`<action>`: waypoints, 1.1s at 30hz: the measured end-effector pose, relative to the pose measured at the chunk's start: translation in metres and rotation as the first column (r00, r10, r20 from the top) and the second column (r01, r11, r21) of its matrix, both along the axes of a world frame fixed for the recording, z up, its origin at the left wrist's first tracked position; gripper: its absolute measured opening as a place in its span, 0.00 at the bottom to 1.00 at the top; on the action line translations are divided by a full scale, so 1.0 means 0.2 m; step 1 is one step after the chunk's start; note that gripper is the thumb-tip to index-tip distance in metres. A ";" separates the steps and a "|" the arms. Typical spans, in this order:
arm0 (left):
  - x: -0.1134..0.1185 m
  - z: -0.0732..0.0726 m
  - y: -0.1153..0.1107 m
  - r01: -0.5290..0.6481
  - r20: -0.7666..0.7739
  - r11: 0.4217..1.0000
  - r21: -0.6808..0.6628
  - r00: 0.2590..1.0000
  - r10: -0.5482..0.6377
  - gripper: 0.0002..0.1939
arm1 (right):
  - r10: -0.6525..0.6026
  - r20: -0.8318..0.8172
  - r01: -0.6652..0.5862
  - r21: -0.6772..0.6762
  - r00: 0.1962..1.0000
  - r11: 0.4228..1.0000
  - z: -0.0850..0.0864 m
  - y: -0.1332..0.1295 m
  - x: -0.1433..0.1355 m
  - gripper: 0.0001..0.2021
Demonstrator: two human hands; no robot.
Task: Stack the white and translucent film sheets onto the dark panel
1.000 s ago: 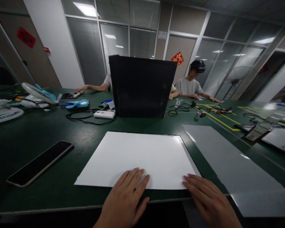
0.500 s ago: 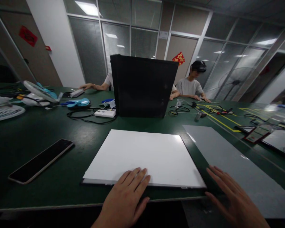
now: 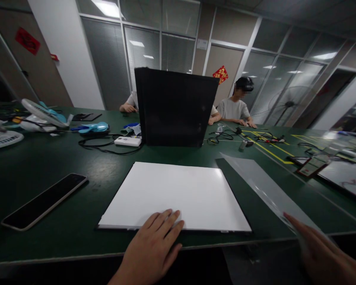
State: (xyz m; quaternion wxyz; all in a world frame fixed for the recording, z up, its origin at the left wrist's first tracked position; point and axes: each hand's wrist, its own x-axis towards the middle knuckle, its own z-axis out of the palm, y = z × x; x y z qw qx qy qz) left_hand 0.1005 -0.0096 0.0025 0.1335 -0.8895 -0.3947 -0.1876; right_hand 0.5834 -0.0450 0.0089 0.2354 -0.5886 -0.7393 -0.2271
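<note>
Right hand (image 3: pixel 324 247): blurred, cut off at near right; whether gripping translucent sheet (image 3: pixel 267 186), unclear. Left hand (image 3: pixel 154 245): wrist beyond near edge. Co-worker (image 3: pixel 129 106), far: mostly hidden by black case (image 3: pixel 178 109). White grille (image 3: pixel 4 139), left: cut by edge. Wall label (image 3: pixel 202 44): lettering too small.

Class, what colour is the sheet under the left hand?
The sheet is white; see the head view.

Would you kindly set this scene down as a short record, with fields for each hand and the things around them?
Left hand: resting across the near edge of the white panel
Right hand: at the near end of the translucent sheet; grip unclear
Left of panel: phone, screen dark
Beyond panel: large black case
Surface: green table
Across table: person in grey shirt
</note>
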 end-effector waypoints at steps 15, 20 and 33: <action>0.00 0.04 -0.01 -0.029 -0.008 0.979 0.202 0.999 0.031 0.27 | 0.483 0.037 -0.478 -0.088 0.875 0.874 -0.08 0.32 -0.55 0.24; 0.02 0.04 0.00 -0.035 -0.009 0.993 0.113 0.999 0.036 0.24 | 0.457 0.011 -0.450 -0.149 0.889 0.880 -0.07 0.29 -0.53 0.24; 0.02 0.04 0.00 -0.066 0.054 0.994 0.087 0.997 0.061 0.25 | 0.419 0.088 -0.397 -0.191 0.904 0.898 -0.09 0.28 -0.56 0.30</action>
